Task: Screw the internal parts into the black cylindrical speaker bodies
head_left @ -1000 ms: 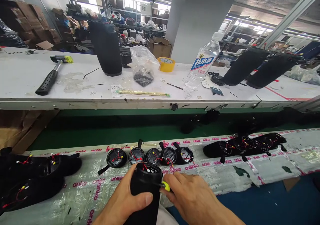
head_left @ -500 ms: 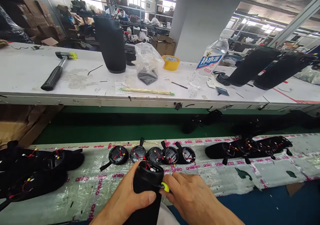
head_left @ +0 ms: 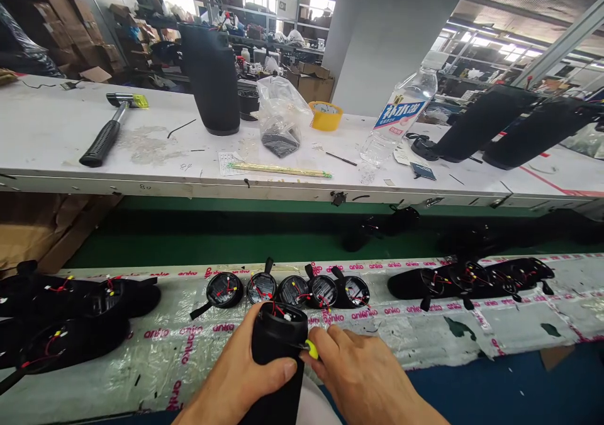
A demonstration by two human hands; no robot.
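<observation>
My left hand (head_left: 250, 371) wraps around a black cloth-covered cylinder (head_left: 278, 343), thumb across its near side. The cylinder stands tilted, its open top showing red wires and a white connector. Closed fingers of my right hand (head_left: 358, 368) grip a small yellow-handled tool (head_left: 311, 349) at the cylinder's right side. Its thin metal end touches the cover just below the black rim; the exact tip is hard to make out. Just beyond my hands, several similar cylinders (head_left: 293, 291) stand in a row, with wires inside and black straps at their edges.
More black cylinders lie at the left (head_left: 70, 343) and right (head_left: 467, 277) on the plastic-wrapped, tape-marked surface (head_left: 226, 356). The white bench (head_left: 160, 113) beyond holds a rubber mallet (head_left: 111, 129), a tilted water bottle (head_left: 399, 113), yellow tape (head_left: 325, 116), a plastic bag (head_left: 282, 116) and upright cylinders (head_left: 212, 85).
Both hands keep their grip on the cylinder and tool, with only a very slight shift at the rim. The camera view has moved a little.
</observation>
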